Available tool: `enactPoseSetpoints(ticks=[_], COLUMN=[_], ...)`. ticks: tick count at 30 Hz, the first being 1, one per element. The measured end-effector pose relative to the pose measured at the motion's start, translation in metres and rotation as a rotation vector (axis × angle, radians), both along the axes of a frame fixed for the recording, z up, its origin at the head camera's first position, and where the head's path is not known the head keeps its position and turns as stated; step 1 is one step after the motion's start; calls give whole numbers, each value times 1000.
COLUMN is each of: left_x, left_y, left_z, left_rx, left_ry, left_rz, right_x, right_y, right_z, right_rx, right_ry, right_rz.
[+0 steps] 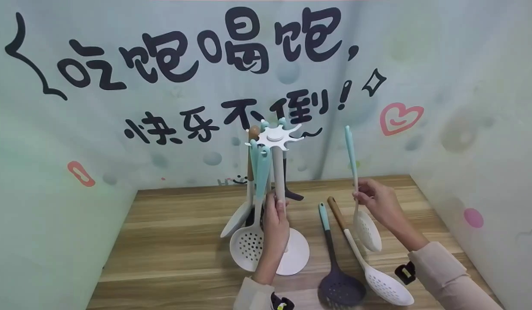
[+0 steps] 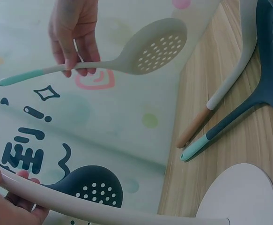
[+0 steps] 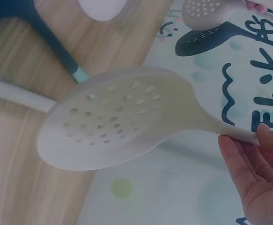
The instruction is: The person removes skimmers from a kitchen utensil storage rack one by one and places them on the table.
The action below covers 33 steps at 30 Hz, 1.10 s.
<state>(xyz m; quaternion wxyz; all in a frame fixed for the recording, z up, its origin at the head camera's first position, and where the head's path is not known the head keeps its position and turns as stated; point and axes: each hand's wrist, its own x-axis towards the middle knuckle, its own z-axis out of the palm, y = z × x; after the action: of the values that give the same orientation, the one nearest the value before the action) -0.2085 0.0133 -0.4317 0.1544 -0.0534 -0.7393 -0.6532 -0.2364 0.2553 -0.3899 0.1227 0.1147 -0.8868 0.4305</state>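
Observation:
My right hand (image 1: 378,200) pinches the shaft of a white skimmer (image 1: 367,232) with a mint-green handle, held upright with its perforated bowl hanging down. In the right wrist view that skimmer (image 3: 113,119) fills the middle, with thumb and fingers on its shaft. My left hand (image 1: 276,228) grips the white pole of a utensil stand (image 1: 275,137) with a hooked top and a round base. Several utensils hang on the stand, among them another white skimmer (image 1: 248,247) with a mint handle. A dark perforated utensil (image 2: 99,187) shows behind the pole in the left wrist view.
On the wooden table (image 1: 171,241), right of the stand, lie a dark skimmer (image 1: 342,287) with a mint handle tip and a white slotted spoon (image 1: 388,286) with a brown handle. A printed cloth backdrop (image 1: 188,142) encloses the table's back and sides.

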Motion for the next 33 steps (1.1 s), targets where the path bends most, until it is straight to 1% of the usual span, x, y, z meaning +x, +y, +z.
enactPoseSetpoints(ticks=[3, 10, 14, 17, 21, 25, 28, 33], left_x=[-1, -1, 0, 0, 1, 1, 1, 0], left_y=[0, -1, -2, -2, -2, -2, -2, -2], left_z=[-1, -1, 0, 0, 1, 1, 1, 1], left_rx=[3, 4, -2, -1, 8, 11, 12, 5], left_ry=[14, 19, 11, -2, -15, -11, -6, -9], left_rz=[2, 13, 9, 5, 2, -2, -6, -8], right_x=[1, 1, 3, 3, 3, 2, 2, 3], right_y=[9, 31, 40, 46, 53, 61, 68, 81], right_z=[-5, -18, -26, -32, -40, -49, -58, -74], right_rx=[14, 63, 85, 121, 159, 196, 226, 225], right_ry=[-24, -95, -98, -105, -135, -198, -279, -361], right_rz=[-4, -32, -37, -45, -53, -43, -27, 6])
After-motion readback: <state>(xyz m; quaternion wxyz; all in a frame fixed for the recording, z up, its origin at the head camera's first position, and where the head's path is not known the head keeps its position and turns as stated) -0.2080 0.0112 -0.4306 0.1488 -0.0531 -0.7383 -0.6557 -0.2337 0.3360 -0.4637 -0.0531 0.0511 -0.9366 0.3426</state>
